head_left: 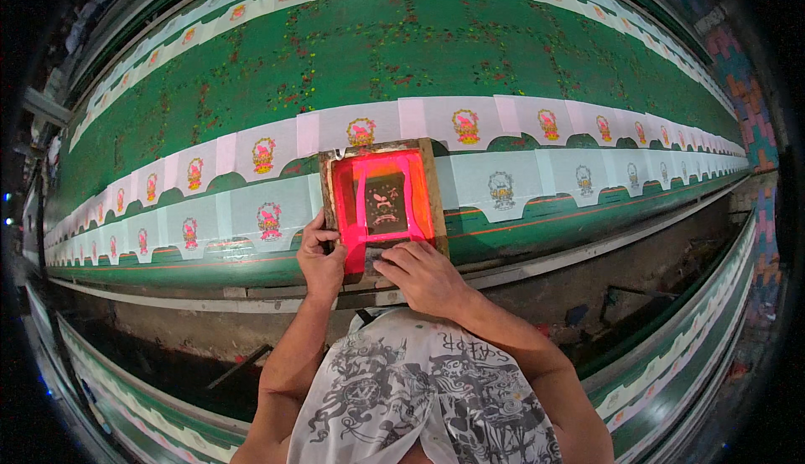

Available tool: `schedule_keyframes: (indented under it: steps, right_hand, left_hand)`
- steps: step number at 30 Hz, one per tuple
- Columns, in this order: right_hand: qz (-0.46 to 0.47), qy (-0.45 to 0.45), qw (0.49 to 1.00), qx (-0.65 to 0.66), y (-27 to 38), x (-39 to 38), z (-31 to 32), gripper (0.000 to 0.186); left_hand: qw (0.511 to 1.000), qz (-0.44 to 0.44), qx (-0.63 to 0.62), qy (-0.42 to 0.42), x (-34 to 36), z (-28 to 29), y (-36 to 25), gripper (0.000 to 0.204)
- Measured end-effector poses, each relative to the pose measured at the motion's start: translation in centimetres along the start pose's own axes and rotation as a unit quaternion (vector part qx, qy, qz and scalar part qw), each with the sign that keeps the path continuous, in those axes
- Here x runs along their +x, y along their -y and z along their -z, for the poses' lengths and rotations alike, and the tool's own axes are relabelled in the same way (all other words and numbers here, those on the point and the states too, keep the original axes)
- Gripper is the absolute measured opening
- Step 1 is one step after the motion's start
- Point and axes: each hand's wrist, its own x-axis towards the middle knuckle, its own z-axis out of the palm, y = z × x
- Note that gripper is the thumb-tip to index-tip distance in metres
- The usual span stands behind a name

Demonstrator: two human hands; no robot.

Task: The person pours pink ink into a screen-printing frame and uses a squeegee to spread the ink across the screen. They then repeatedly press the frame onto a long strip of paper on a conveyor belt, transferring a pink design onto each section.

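Observation:
A wooden screen printing frame (438, 187) lies over the near row of fabric pieces, right in front of me. Bright pink ink (408, 180) coats its inner border around a dark mesh with a small design (385, 204). My left hand (320, 264) grips the frame's near left corner, thumb on the near side and fingers along the left edge. At the near edge, my right hand (426, 279) has its bent fingers closed over the wood; what lies under them is hidden. Left of the frame, pale blue pieces (226, 221) carry pink designs; to its right, pieces (501, 189) show grey outlines only.
The long green table (352, 53) curves across the view. Behind the frame runs a row of pinkish pieces (465, 124) with pink and yellow prints, and more rows line the far side. A metal rail (520, 275) edges the near side. Another table (671, 397) stands lower right.

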Motion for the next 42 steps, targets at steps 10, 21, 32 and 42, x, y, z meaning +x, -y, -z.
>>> schedule_keyframes:
  steps: [10, 21, 32, 42]
  right_hand:
    - [0.009, 0.056, 0.997, -0.052, -0.3, 1.1, 0.6, 0.039]
    - [-0.047, 0.208, 0.977, 0.026, -4.6, 6.1, 5.0, 0.035]
    - [-0.064, 0.026, 0.996, -0.052, -10.6, 12.9, 3.8, 0.041]
    - [-0.015, 0.033, 0.994, -0.101, -3.1, 4.7, -0.4, 0.042]
  left_hand:
    - [1.000, 0.015, 0.011, -0.005, -0.1, -0.3, -0.2, 0.025]
    - [0.997, -0.030, 0.074, -0.001, -0.1, -0.7, -0.9, 0.023]
    - [0.996, -0.031, 0.087, 0.003, -0.2, -0.9, -1.4, 0.021]
    - [0.995, -0.035, 0.091, 0.002, -0.5, -1.0, -1.3, 0.021]
